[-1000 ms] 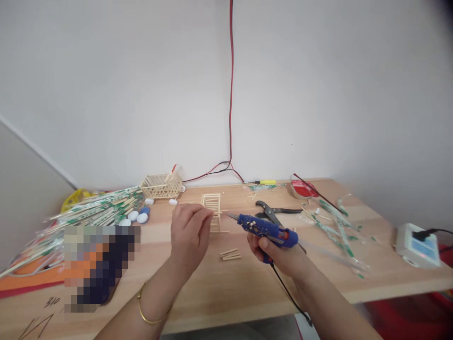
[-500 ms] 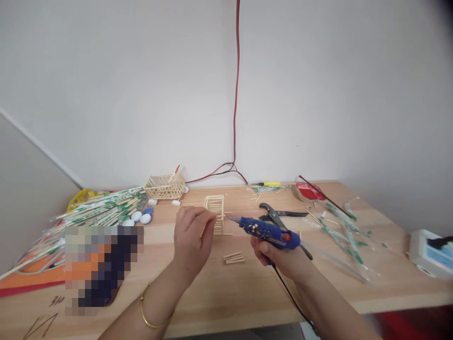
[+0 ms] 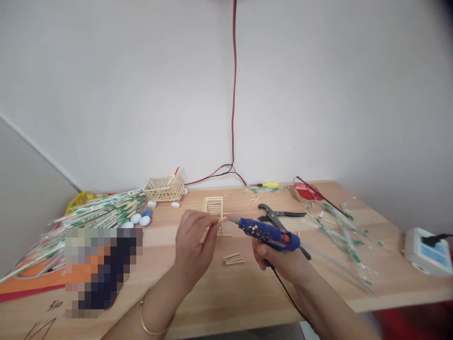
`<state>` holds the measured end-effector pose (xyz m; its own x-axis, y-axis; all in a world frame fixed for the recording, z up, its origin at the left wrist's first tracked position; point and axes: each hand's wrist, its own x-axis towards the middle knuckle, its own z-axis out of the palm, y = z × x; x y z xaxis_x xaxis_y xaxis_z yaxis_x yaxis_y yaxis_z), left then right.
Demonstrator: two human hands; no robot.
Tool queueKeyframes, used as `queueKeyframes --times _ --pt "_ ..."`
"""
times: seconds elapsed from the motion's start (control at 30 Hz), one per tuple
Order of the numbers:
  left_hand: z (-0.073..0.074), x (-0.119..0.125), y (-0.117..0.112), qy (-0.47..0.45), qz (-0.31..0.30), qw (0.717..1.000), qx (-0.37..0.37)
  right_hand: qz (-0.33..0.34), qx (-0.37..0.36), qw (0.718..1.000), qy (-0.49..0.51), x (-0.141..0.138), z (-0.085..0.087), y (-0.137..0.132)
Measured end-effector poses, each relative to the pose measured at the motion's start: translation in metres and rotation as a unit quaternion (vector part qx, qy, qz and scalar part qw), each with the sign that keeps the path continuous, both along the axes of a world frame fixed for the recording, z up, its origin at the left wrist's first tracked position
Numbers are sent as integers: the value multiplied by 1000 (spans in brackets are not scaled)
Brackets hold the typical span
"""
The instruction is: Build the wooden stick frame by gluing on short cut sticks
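Note:
Pinched between the fingertips of my left hand [image 3: 196, 238] is a short wooden stick [image 3: 222, 219], its free end pointing right. My right hand [image 3: 279, 259] is wrapped round the handle of a blue hot glue gun [image 3: 269, 233]. The gun's metal nozzle points left and meets or nearly meets the stick's end. Behind my left fingers stands a small frame of wooden sticks [image 3: 213, 200] on the table, partly hidden by that hand. Several short cut sticks [image 3: 233, 259] lie in a little group on the wood between my hands.
At the back left stands a stick-built cart [image 3: 164, 189] near bottle caps [image 3: 145, 220] and wrapped chopsticks [image 3: 106, 212]. Pliers [image 3: 274, 216], a yellow screwdriver [image 3: 269, 185] and a red dish [image 3: 307, 192] lie behind the gun. A white power box [image 3: 426, 250] sits far right.
The stick in my left fingers has tilted slightly, its end rising toward the nozzle. Both hands keep their grip, and the view has shifted a little.

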<state>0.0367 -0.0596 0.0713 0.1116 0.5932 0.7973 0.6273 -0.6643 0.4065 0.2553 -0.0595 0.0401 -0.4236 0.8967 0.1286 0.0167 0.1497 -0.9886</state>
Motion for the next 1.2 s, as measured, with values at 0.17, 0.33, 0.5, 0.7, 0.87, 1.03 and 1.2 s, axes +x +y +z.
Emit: queueKeyframes --times 0.17,0.33,0.5,0.7,0.87,1.03,1.2 --pt "2 2 -3 -5 -4 1000 -19 -2 -8 1000 -6 0 1 -1" --pt "4 3 -5 -15 -15 999 -32 -7 3 1000 -20 1 -1 -1" --pt "4 3 -5 -26 -17 999 -42 -8 -4 1000 -16 2 -2 -2" --pt "5 2 -7 -60 -41 995 -72 -18 -3 999 -34 -1 0 -2" --pt "3 -2 -1 -285 -99 922 -243 -47 7 997 -60 -3 7 -3" --pt "5 -5 4 -488 -182 789 -326 -27 4 999 -25 -6 16 -9" --pt "11 -5 1 -509 -214 754 -356 -18 -18 1000 -18 -14 22 -15"
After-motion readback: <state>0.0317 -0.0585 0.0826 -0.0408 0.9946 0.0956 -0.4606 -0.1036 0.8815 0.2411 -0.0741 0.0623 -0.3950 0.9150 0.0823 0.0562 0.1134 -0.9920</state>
